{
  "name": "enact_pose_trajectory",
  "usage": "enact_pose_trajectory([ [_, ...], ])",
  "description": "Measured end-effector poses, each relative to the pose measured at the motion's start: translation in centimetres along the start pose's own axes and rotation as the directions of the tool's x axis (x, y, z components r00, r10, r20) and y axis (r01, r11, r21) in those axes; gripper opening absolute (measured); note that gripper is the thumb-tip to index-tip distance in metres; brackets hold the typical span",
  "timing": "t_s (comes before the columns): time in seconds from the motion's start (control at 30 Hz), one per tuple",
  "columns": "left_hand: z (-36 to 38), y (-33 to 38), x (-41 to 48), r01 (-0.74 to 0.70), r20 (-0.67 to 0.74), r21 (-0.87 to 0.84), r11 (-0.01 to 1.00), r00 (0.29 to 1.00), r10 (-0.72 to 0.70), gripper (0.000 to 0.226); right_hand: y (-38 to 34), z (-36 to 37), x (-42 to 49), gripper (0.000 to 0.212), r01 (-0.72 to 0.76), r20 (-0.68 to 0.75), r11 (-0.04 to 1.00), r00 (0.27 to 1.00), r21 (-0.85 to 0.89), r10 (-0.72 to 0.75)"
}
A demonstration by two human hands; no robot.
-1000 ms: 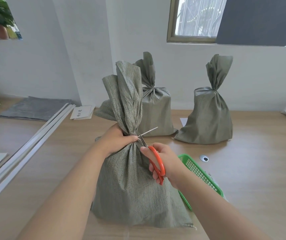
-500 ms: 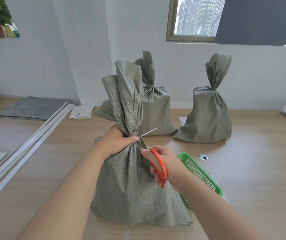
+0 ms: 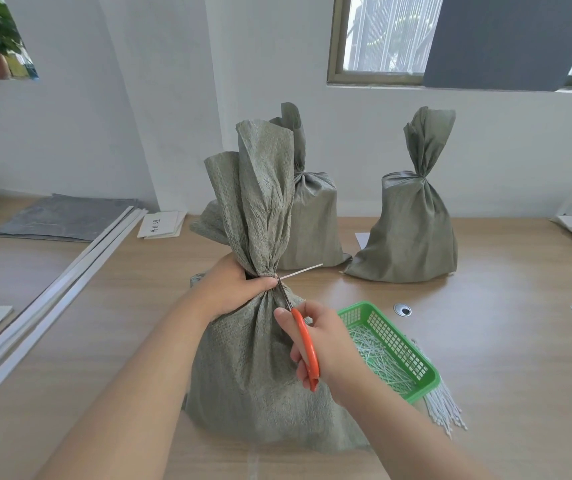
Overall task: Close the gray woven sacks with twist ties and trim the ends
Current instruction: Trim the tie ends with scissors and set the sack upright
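Pale wood-grain worktop (image 3: 485,341) carries three stuffed sacks. The nearest gray woven sack (image 3: 249,375) stands upright at the front edge, its neck gathered. Behind it, two more gray woven sacks (image 3: 312,230) (image 3: 412,230) stand already cinched. Just right of the near sack sits a green plastic mesh basket (image 3: 430,374) holding white ties, with more ties lying loose beside it.

The left grip (image 3: 232,289) is closed around the near sack's gathered neck. The right grip (image 3: 326,344) is closed through the handles of orange-handled scissors (image 3: 303,344), whose blade tips reach up to the root of the thin white twist-tie end (image 3: 300,270), which juts out to the right from the neck.

The trim looks imminent, and the blades sit touching or nearly touching both the fabric and the left thumb. A cut angled inward could nick the weave or skin. Cutting too near the twist could leave too little wire, letting the neck unwind. If the left grip slackens, the sack could lean and drag the tie off the blades.
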State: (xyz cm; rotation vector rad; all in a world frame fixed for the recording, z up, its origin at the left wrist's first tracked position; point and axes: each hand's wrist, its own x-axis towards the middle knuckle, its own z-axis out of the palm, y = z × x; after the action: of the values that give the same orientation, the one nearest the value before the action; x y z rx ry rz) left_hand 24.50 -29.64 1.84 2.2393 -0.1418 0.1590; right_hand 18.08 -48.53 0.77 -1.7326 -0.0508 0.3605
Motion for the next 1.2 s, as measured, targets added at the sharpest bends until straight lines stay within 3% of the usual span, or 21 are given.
enact_pose_trajectory([
  [0.8,0.0,0.1,-0.6,-0.019,0.018,-0.014,1.0,1.0,0.019,0.02,-0.2,0.5,-1.3,0.038,-0.023,-0.041,0.999,0.999,-0.03,0.022],
  [1.2,0.2,0.1,-0.4,-0.021,0.026,0.004,1.0,0.999,0.021,0.019,0.0,1.0,-1.5,0.032,0.0,-0.092,0.981,0.996,-0.194,-0.018],
])
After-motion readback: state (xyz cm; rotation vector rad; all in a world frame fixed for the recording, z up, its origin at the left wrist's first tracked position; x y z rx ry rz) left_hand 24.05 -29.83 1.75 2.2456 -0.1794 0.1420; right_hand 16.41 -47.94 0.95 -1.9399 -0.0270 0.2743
